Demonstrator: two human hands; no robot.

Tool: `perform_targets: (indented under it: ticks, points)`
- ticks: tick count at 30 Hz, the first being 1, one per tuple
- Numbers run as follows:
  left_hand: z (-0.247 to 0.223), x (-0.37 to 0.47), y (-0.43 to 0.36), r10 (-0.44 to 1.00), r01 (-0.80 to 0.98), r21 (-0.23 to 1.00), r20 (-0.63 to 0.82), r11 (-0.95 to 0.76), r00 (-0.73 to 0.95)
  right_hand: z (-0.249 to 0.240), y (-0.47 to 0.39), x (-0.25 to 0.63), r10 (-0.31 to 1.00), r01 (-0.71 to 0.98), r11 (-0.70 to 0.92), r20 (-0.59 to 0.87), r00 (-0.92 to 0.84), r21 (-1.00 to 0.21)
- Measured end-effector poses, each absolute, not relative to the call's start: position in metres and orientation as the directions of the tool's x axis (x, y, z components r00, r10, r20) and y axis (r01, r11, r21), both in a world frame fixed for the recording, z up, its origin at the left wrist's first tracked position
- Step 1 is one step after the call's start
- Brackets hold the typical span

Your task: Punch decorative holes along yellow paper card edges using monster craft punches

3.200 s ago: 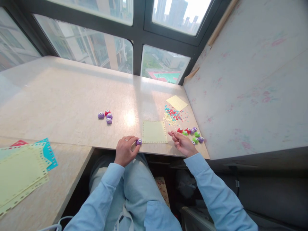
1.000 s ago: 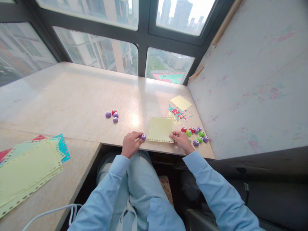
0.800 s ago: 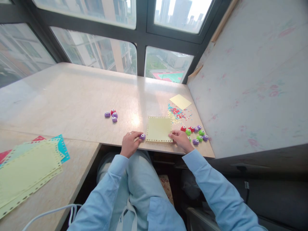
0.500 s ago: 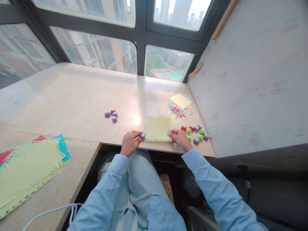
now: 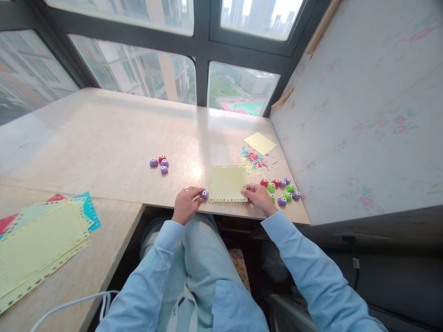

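Note:
A pale yellow sheet of paper [image 5: 227,183] with small holes punched along its edges lies at the front of the table. My right hand [image 5: 259,197] pinches its lower right edge between thumb and fingers. At the sheet's lower left edge is a small purple craft punch [image 5: 205,195] with a round white top and dark centre. My left hand [image 5: 186,203] has its fingers closed on this punch. Whether the paper's edge sits inside the punch slot is too small to tell.
Several red, green and purple punches [image 5: 284,201] lie beside my right hand; a smaller group [image 5: 164,169] stands left. Confetti [image 5: 254,160] and a yellow sheet [image 5: 260,143] lie behind. Punched coloured sheets [image 5: 41,249] and a white cable [image 5: 74,299] are at left. A wall [image 5: 363,115] bounds the right.

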State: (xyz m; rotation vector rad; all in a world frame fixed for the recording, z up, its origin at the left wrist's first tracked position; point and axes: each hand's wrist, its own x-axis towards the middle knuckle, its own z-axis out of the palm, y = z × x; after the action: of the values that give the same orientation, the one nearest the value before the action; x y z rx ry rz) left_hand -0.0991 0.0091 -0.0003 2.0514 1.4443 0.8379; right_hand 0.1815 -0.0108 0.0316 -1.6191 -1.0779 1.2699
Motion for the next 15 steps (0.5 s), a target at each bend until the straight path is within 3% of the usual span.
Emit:
perform_targets:
  ticks: [15]
  points:
    - [0.0008, -0.0984, 0.0079, 0.95, 0.638, 0.706, 0.197, -0.308, 0.241, 0.032, -0.0089, 0.1814, 0.943, 0.178, -0.327, -0.308, 0.123, -0.928]
